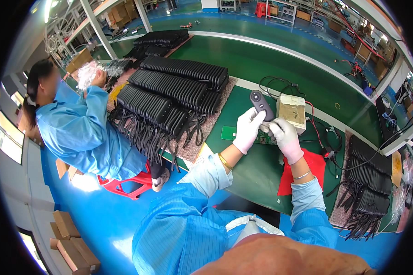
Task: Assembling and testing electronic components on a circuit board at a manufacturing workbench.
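A dark grey remote control (261, 104) with a round button pad stands tilted above the green work mat (248, 176). My left hand (246, 130), in a white glove, is closed on its lower left side. Beside its lower end is my right hand (287, 141), also gloved, with the fingers pinched together; whatever is between them is too hidden to name. Under the hands lies a green circuit board (227, 133), partly covered by them. Just behind my right hand sits a worn cardboard box (293, 112). A red cloth (309, 172) lies below my right wrist.
Long rows of black strapped devices (170, 89) lie on bubble wrap at the left, with more black devices (367, 176) at the right. Black and red cables (323, 142) run behind the red cloth. At the left, a co-worker in blue (89, 133) sits on a red stool (128, 185), handling clear plastic.
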### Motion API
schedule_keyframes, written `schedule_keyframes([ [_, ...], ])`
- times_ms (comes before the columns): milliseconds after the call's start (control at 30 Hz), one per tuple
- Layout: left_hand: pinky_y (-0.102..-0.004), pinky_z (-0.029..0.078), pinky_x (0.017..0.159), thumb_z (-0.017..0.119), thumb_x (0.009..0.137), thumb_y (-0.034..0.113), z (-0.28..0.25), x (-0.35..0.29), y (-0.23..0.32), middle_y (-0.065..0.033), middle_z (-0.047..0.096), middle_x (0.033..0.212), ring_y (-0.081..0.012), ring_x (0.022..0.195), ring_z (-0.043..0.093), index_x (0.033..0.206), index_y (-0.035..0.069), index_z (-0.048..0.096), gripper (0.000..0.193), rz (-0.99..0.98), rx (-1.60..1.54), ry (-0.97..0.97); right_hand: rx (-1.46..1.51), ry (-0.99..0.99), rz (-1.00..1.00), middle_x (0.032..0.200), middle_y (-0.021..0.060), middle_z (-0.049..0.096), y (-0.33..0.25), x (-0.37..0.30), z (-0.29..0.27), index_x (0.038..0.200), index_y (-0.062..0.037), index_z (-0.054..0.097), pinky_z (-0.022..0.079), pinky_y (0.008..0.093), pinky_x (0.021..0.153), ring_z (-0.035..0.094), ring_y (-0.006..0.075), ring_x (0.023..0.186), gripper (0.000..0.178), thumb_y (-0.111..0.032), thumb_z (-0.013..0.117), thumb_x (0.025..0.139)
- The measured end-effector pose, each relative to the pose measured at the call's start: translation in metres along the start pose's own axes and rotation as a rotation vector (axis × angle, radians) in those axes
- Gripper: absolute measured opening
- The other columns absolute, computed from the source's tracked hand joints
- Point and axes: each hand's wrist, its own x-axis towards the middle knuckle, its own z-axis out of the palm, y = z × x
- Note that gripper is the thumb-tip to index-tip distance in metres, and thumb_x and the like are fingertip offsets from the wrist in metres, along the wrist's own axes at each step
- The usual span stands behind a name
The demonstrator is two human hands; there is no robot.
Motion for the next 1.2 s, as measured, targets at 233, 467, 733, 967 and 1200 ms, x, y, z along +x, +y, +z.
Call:
schedule_keyframes([
  [233,-0.0202,0.050,0.060,0.056,0.098,0.012,0.002,-0.004,0.008,-0.0097,0.067,0.085,-0.0111,0.064,0.060,0.104,-0.002,0.061,0.017,-0.050,-0.016,-0.090,0.134,-0.132,0.151,0.069,0.0044,0.057,-0.012,0.000,-0.014,0.084,-0.0042,0.060,0.039,0.0216,0.052,0.049,0.0102,0.058,0.020,-0.021,0.053,0.093],
  [467,-0.0199,0.051,0.062,0.056,0.098,0.014,-0.001,0.000,0.005,-0.0098,0.067,0.086,-0.0112,0.067,0.060,0.103,-0.001,0.061,0.017,-0.151,-0.164,-0.062,0.246,-0.121,0.152,0.071,0.0048,0.058,-0.013,-0.002,-0.008,0.090,-0.0042,0.059,0.040,0.0219,0.054,0.050,0.0108,0.058,0.018,-0.021,0.053,0.092],
  [733,-0.0199,0.052,0.064,0.057,0.098,0.016,-0.005,0.001,-0.005,-0.0106,0.067,0.088,-0.0121,0.070,0.062,0.102,-0.001,0.061,0.018,-0.158,-0.279,-0.009,0.312,-0.003,0.109,0.072,0.0049,0.058,-0.006,-0.003,0.007,0.094,-0.0033,0.058,0.042,0.0224,0.055,0.050,0.0113,0.058,0.017,-0.018,0.051,0.093],
  [967,-0.0206,0.053,0.066,0.057,0.098,0.015,0.001,-0.004,-0.006,-0.0116,0.068,0.088,-0.0128,0.070,0.063,0.103,-0.003,0.061,0.019,-0.180,-0.291,0.022,0.284,0.048,0.092,0.071,0.0042,0.057,0.003,-0.002,0.008,0.094,-0.0026,0.059,0.042,0.0226,0.055,0.050,0.0112,0.058,0.015,-0.015,0.050,0.093],
  [1200,-0.0214,0.054,0.067,0.057,0.098,0.014,0.007,-0.008,-0.005,-0.0129,0.069,0.088,-0.0135,0.069,0.063,0.102,-0.004,0.061,0.019,-0.187,-0.322,0.054,0.269,0.122,0.076,0.070,0.0038,0.056,0.004,-0.002,0.010,0.092,-0.0026,0.060,0.041,0.0221,0.055,0.050,0.0110,0.059,0.014,-0.013,0.050,0.092],
])
